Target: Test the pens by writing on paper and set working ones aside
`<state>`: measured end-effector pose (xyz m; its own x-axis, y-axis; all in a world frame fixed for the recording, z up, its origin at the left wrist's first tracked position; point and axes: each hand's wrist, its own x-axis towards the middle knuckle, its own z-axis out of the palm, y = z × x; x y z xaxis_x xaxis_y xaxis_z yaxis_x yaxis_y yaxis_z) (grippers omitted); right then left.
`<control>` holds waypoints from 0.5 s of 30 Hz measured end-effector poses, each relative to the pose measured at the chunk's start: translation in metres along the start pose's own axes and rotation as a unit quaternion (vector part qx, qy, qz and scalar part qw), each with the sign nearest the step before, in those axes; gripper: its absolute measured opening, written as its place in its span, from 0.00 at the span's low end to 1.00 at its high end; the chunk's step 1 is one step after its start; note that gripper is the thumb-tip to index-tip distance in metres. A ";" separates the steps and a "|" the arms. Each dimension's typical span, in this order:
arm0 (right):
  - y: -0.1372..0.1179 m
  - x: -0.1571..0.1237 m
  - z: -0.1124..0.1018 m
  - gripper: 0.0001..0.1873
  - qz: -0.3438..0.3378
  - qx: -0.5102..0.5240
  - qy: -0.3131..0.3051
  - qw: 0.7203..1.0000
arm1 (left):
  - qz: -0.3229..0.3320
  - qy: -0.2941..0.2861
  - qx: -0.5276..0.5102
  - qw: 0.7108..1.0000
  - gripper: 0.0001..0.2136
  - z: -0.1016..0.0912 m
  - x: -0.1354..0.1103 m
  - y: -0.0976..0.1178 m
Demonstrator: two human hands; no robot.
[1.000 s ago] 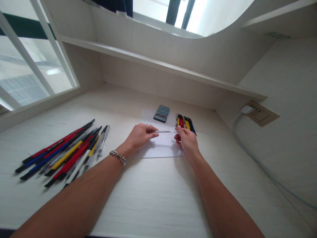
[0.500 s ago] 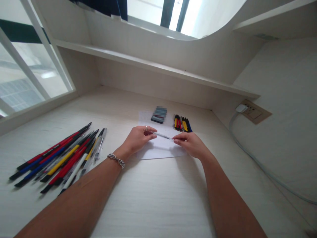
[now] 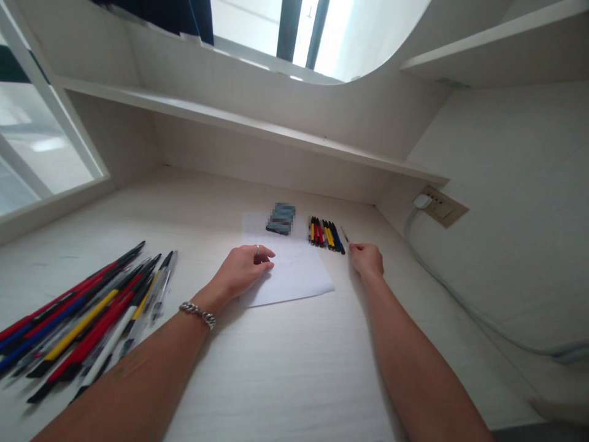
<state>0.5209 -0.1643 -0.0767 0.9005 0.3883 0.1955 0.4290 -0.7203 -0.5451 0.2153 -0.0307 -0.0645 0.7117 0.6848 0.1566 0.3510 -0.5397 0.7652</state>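
Note:
My right hand [image 3: 367, 259] pinches the near end of a slim clear pen [image 3: 345, 234], just right of a neat row of pens [image 3: 327, 234] in black, red, yellow and blue. Over the left part of a white sheet of paper [image 3: 294, 276], my left hand [image 3: 246, 267] hovers or rests with thumb and fingers apart, holding nothing. It wears a ring, and a chain bracelet circles the wrist. To the left lies a loose pile of pens [image 3: 92, 319] in red, blue, yellow, white, black and clear, partly behind my left forearm.
A blurred dark phone-like object [image 3: 281, 220] lies at the paper's far edge. A low shelf [image 3: 257, 132] runs above the back of the white desk. On the right wall, a socket [image 3: 444, 207] holds a white plug, whose cable [image 3: 453, 288] trails down to the right.
The clear pen, held between both hands over the paper, has left my left hand. My right hand has carried it rightward beside the row. The view has shifted right.

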 end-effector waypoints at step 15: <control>-0.016 -0.011 0.005 0.21 -0.005 -0.077 -0.023 0.997 | -0.001 0.004 0.010 1.000 0.13 0.000 0.000 0.003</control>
<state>0.5041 -0.1540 -0.0741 0.8932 0.4201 0.1604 0.4474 -0.7943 -0.4110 0.2164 -0.0319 -0.0621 0.7067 0.6892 0.1596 0.3644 -0.5481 0.7529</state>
